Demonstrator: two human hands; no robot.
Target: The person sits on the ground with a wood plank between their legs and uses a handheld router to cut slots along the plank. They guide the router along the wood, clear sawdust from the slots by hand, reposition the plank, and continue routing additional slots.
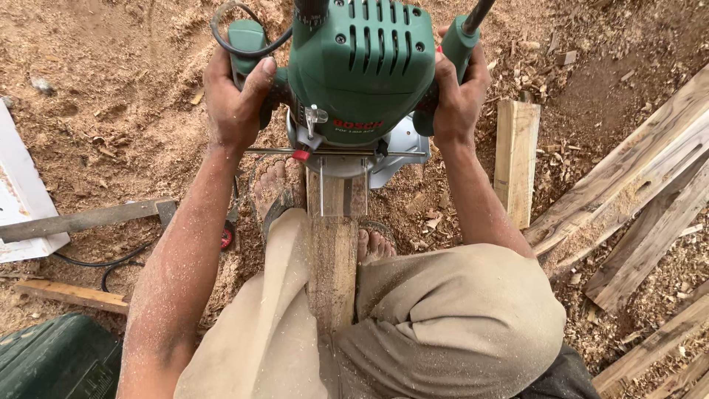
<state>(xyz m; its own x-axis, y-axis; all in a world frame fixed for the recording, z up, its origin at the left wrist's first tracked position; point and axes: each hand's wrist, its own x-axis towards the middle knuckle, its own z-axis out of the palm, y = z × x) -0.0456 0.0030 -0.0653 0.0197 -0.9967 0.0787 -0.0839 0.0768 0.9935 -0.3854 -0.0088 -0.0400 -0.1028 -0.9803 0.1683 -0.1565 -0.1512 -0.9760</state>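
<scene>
Over sawdust ground, left hand (235, 100) and right hand (456, 96) grip the green router (360, 66) between them.

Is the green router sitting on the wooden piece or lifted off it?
Sitting on it: the green router, gripped by left hand and right hand, rests its base on the wooden piece.

Router on the plank between my knees

My left hand (235, 100) and right hand (456, 96) grip the router (362, 74) from either side. It sits on the plank (332, 266) running between my legs. Boards (635, 192) lie to my right, a case (55, 358) at my left.
</scene>
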